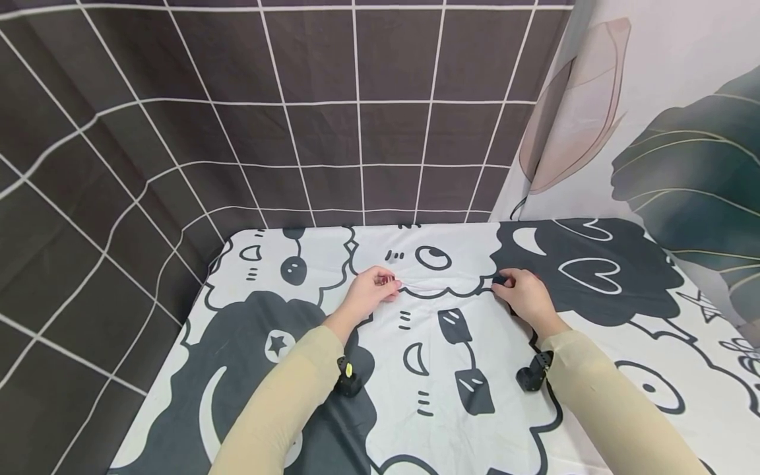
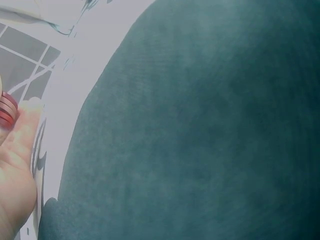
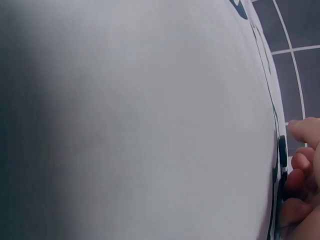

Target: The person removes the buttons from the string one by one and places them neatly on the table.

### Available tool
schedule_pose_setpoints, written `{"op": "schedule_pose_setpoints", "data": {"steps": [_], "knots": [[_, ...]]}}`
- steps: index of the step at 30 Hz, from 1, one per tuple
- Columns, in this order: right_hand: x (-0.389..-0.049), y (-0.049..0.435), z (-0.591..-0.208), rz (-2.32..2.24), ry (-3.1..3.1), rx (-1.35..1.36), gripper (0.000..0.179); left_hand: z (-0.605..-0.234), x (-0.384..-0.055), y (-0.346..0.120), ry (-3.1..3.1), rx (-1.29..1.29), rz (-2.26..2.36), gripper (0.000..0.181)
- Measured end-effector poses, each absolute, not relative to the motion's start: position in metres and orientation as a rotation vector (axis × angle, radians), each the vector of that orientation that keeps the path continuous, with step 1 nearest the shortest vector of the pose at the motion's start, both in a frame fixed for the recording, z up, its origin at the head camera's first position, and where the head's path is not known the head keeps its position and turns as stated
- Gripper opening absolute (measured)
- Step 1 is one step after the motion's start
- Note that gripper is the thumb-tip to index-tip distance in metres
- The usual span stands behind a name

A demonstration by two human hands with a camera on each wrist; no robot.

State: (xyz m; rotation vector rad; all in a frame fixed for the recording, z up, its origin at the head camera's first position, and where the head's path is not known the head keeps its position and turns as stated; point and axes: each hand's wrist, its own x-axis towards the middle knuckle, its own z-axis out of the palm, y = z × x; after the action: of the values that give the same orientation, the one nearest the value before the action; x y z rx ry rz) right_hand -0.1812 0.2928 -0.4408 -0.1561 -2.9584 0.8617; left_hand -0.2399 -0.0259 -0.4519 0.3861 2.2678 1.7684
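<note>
My left hand [image 1: 373, 290] is over the patterned cloth, left of the middle. Between its thumb and fingers it holds a small red, ridged round piece [image 2: 7, 110], which looks like stacked discs. The fingers cover most of it in the head view. To the right, my right hand [image 1: 525, 297] is low at the edge of a printed dark cloud, with thumb and forefinger close together. In the right wrist view its fingers [image 3: 300, 162] are bent, close to a dark patch on the cloth. Whether they pinch anything there is hidden.
A white cloth [image 1: 439, 389] with black and grey cartoon clouds covers the surface under both arms. Dark curtain-like fabric [image 1: 392, 132] with white grid lines hangs behind and at the left. At the right hangs a leaf-printed sheet [image 1: 647, 59].
</note>
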Motion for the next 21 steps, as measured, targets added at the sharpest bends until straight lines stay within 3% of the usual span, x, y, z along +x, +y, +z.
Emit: {"op": "schedule_pose_setpoints", "data": {"steps": [21], "knots": [[-0.185, 0.269, -0.439, 0.968, -2.889, 0.037, 0.039, -0.448, -0.238, -0.026, 2.340, 0.380, 1.700, 0.029]]}}
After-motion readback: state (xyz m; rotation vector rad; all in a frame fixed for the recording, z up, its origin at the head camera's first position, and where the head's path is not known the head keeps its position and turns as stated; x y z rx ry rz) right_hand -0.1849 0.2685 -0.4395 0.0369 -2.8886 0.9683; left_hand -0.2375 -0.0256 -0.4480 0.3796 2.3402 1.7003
